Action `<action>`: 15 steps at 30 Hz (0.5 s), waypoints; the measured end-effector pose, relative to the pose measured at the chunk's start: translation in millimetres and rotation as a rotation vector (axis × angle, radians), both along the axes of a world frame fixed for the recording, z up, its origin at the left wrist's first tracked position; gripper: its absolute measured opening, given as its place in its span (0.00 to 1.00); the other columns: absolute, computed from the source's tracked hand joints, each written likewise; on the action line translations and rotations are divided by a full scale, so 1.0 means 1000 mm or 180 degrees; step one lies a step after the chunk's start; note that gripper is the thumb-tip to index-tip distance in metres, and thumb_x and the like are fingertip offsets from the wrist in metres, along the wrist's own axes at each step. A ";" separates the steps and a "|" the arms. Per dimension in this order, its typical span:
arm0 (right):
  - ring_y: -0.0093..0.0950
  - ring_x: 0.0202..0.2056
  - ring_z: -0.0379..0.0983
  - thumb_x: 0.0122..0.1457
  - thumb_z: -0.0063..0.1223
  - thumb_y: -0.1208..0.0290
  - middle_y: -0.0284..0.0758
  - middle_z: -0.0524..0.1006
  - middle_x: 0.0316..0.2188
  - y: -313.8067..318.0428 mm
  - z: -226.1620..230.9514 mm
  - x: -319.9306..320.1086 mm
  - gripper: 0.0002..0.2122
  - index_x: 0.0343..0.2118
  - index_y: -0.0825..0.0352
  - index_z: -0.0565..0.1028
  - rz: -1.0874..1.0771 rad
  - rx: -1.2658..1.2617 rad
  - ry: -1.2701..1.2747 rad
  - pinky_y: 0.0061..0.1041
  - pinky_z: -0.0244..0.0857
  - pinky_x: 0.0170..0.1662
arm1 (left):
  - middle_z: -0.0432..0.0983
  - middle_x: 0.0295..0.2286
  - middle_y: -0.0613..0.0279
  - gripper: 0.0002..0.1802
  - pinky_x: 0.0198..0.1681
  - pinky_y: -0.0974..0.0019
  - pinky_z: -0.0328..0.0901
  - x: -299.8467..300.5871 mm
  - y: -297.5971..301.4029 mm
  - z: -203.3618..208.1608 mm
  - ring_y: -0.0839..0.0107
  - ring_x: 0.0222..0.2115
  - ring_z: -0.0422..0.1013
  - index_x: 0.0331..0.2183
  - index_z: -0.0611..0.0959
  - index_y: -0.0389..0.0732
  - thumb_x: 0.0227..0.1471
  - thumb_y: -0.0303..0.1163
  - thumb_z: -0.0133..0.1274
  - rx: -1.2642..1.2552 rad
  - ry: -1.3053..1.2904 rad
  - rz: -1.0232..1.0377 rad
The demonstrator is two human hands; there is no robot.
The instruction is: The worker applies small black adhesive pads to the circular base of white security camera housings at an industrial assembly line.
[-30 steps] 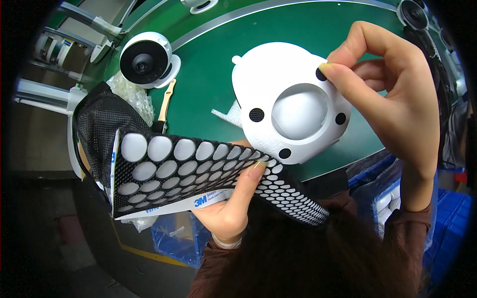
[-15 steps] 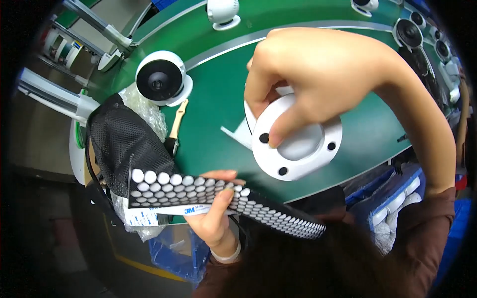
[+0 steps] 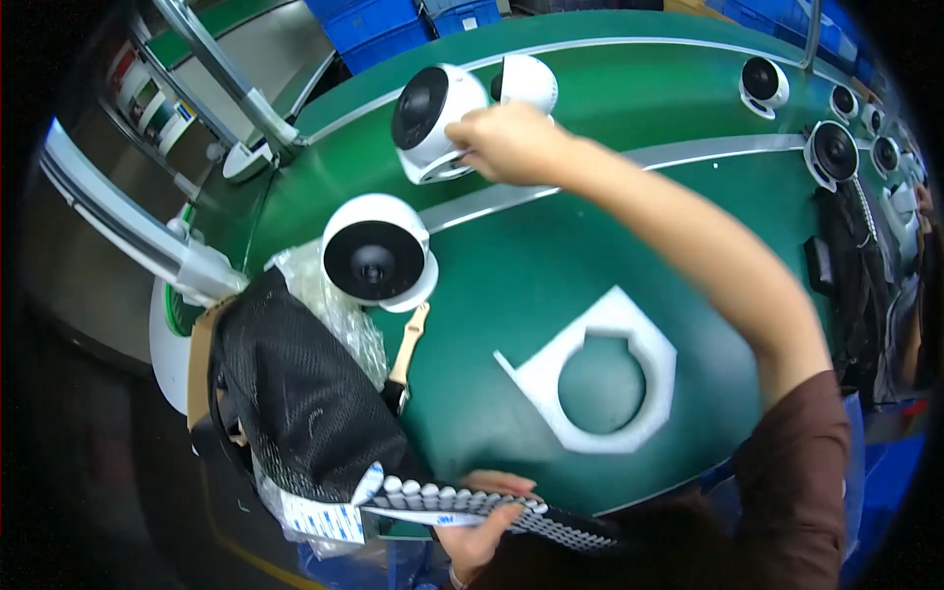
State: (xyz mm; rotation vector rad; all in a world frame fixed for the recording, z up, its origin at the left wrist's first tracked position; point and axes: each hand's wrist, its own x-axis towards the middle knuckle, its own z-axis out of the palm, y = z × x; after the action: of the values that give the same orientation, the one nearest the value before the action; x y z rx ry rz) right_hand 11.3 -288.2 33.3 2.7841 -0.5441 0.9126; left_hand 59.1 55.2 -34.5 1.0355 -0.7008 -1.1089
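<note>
My right hand reaches far across the green conveyor belt and grips a white round camera unit at its base. At the near edge, my left hand holds a sheet of round white and black adhesive pads, seen almost edge-on. A white foam jig with a round cut-out lies bare on the belt between the two hands. A second white camera unit with a black lens face stands left of the jig.
A black mesh bag over clear plastic wrap lies at the left with a wooden-handled tool beside it. Several more camera units stand along the belt's far right. Blue crates sit beyond the belt; a metal rail runs on the left.
My right hand has carried the white camera unit off the foam jig and moved it to the far side of the belt. The pad sheet has dropped lower and flatter in my left hand.
</note>
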 end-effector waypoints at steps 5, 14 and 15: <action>0.36 0.20 0.69 0.43 0.49 0.72 0.34 0.69 0.21 -0.065 -0.070 0.032 0.05 0.25 0.61 0.67 0.0004 -0.0353 -0.0503 0.31 0.64 0.21 | 0.71 0.27 0.50 0.08 0.29 0.71 0.65 0.019 0.002 0.000 0.70 0.23 0.69 0.28 0.72 0.30 0.43 0.25 0.44 0.0110 -0.1526 -0.0678; 0.34 0.27 0.72 0.39 0.43 0.74 0.37 0.75 0.24 -0.078 -0.068 -0.005 0.15 0.31 0.53 0.76 -0.0711 0.0122 0.1278 0.31 0.65 0.30 | 0.74 0.21 0.55 0.03 0.33 0.64 0.64 0.008 -0.003 0.013 0.63 0.29 0.68 0.23 0.76 0.34 0.40 0.21 0.48 0.0385 -0.0712 -0.0478; 0.34 0.27 0.72 0.40 0.42 0.75 0.37 0.75 0.24 -0.079 -0.075 -0.007 0.15 0.32 0.52 0.76 -0.0739 0.0217 0.1110 0.31 0.65 0.31 | 0.74 0.21 0.55 0.03 0.33 0.64 0.64 0.007 -0.004 0.012 0.63 0.29 0.68 0.23 0.76 0.34 0.40 0.21 0.48 0.0387 -0.0718 -0.0484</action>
State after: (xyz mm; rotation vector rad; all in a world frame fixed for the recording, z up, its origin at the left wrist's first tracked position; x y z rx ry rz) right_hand 4.3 -367.3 -41.3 2.7707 -0.8255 0.3570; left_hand 65.8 51.7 -22.2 1.2401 -0.9132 -1.1882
